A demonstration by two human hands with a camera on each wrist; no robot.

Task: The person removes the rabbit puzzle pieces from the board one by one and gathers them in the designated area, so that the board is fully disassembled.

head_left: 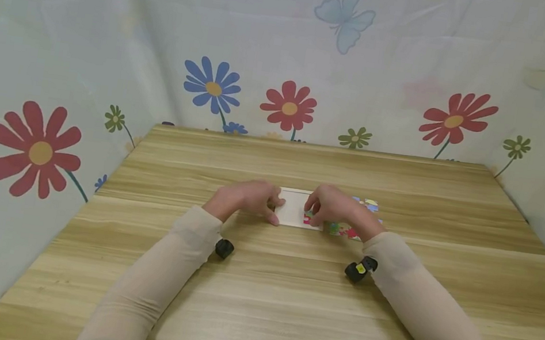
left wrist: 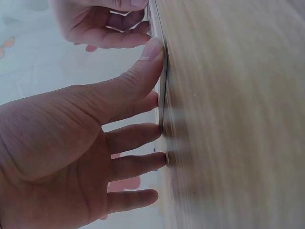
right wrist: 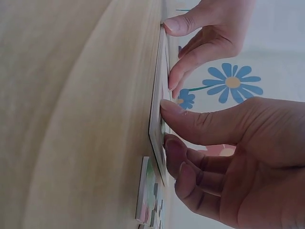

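A shallow white puzzle board (head_left: 292, 209) with a raised rim lies flat on the table. My left hand (head_left: 254, 195) holds its left end, the thumb at the near edge and the fingers farther back. Over the board's right part, my right hand (head_left: 334, 205) pinches a small colourful puzzle piece (head_left: 307, 218) between thumb and fingers, low against the board surface. Most of that piece is hidden by the fingers. In the right wrist view, the thumb and index fingertip of my right hand (right wrist: 228, 152) meet the board (right wrist: 156, 112).
More printed puzzle pieces (head_left: 343, 230) lie just right of the board, partly under the right wrist. Several pieces (right wrist: 148, 193) show beside the board's end in the right wrist view. The wood-grain table (head_left: 265, 297) reaches back to a flower-printed curtain (head_left: 271, 30).
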